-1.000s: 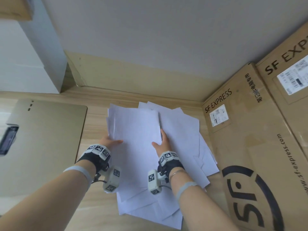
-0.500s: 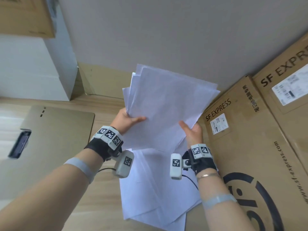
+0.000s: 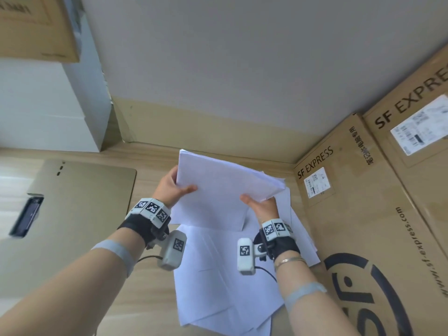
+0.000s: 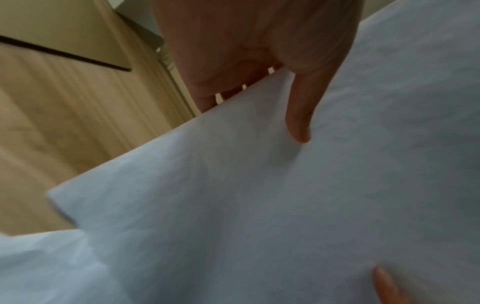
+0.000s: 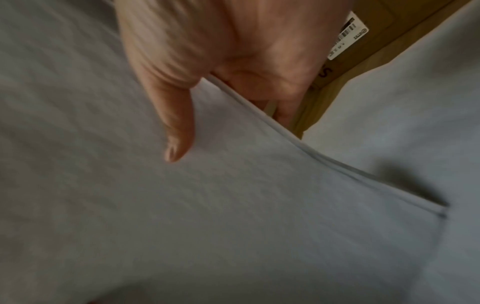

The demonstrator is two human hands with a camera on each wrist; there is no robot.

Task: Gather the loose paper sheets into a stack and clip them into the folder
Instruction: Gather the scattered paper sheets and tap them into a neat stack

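Observation:
A bundle of white paper sheets (image 3: 218, 190) is lifted off the wooden desk between both hands. My left hand (image 3: 172, 187) pinches its left edge, thumb on top and fingers underneath; the left wrist view shows that thumb (image 4: 298, 123) lying on the top sheet (image 4: 259, 205). My right hand (image 3: 260, 206) pinches the right edge the same way, thumb (image 5: 179, 139) on the paper stack (image 5: 233, 205). More loose sheets (image 3: 218, 275) lie fanned on the desk below. The tan folder (image 3: 72, 214) lies flat at left, its black clip (image 3: 26, 217) near its left side.
Large brown SF Express cardboard boxes (image 3: 375, 226) stand along the right, close to the paper. A white box (image 3: 48, 105) and a cardboard box (image 3: 31, 25) stack at back left. A grey wall panel (image 3: 242, 69) closes off the back of the wooden desk (image 3: 150, 166).
Both hands took several sheets off the desk and raised them; the bundle now sits lower and more squared than half a second ago. Other sheets stayed on the desk.

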